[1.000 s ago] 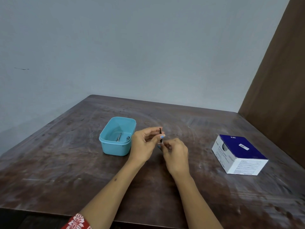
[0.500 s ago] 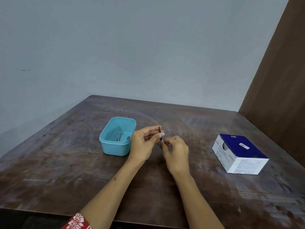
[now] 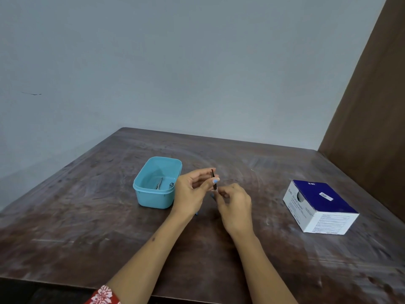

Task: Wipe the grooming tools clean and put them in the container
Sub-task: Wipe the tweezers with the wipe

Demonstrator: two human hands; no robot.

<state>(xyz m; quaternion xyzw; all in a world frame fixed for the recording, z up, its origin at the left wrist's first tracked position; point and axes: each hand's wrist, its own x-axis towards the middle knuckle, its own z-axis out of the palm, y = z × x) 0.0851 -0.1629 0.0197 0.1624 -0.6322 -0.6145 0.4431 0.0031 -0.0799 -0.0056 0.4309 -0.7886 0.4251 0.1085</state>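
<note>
Worn tabletop: left hand pinches thin, stiff tool mid-shaft; right hand pinches something unidentifiable at its lower end.

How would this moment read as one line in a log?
left hand: holds slim dark tool upright | right hand: pinching at its lower end | teal container: two metal tools inside | phase: wiping

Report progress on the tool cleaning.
Done: two metal tools lie in the teal container. In hand: the left hand holds a thin dark tool upright while the right hand pinches its lower end. Left: placing this one.
</note>
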